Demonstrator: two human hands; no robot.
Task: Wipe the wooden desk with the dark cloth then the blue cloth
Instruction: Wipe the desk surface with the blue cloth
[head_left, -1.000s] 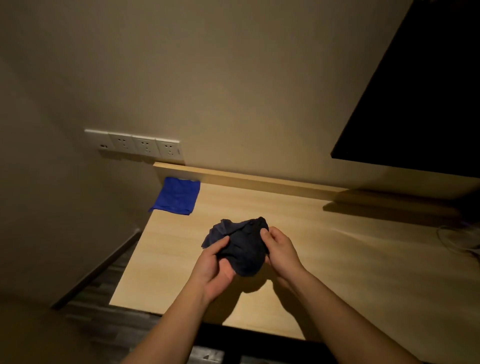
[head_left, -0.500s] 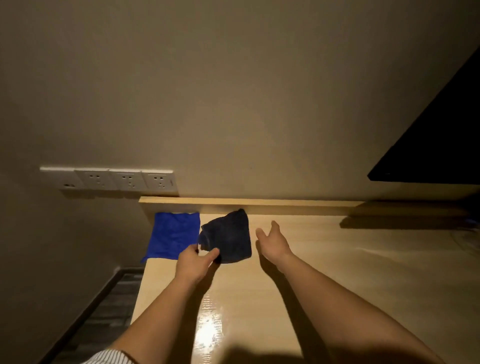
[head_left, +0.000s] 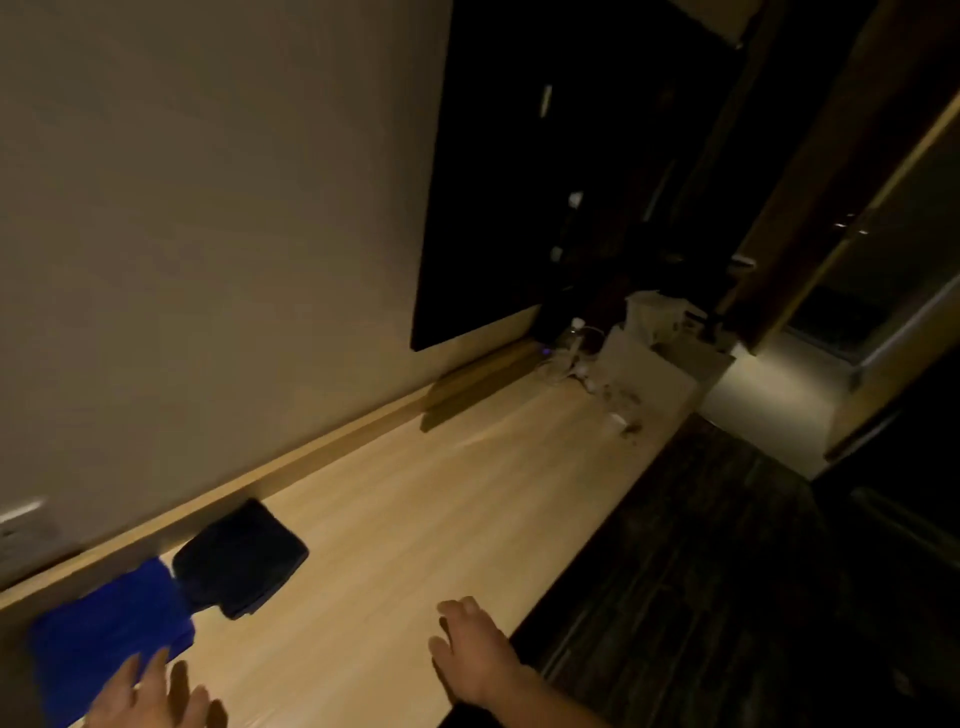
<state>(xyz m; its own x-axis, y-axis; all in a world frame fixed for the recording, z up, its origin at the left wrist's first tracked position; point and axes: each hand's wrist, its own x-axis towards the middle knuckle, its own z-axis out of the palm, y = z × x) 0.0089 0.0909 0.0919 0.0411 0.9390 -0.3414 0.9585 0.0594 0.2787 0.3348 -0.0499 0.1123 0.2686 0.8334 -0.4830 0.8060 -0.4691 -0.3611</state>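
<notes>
- Wooden desk (head_left: 447, 499) is stretching along the wall, dimly lit.
- Dark cloth (head_left: 241, 558) is lying folded by the back ledge, touching the blue cloth (head_left: 109, 626).
- Left hand (head_left: 148, 693) is spreading open fingers over the blue cloth's near edge, gripping nothing.
- Right hand (head_left: 475, 649) is resting open and empty near the desk's front edge.

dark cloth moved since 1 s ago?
Yes. It was held above mid-desk; the dark cloth lies flat by the desk's back ledge, touching the blue cloth, both hands off it.
</notes>
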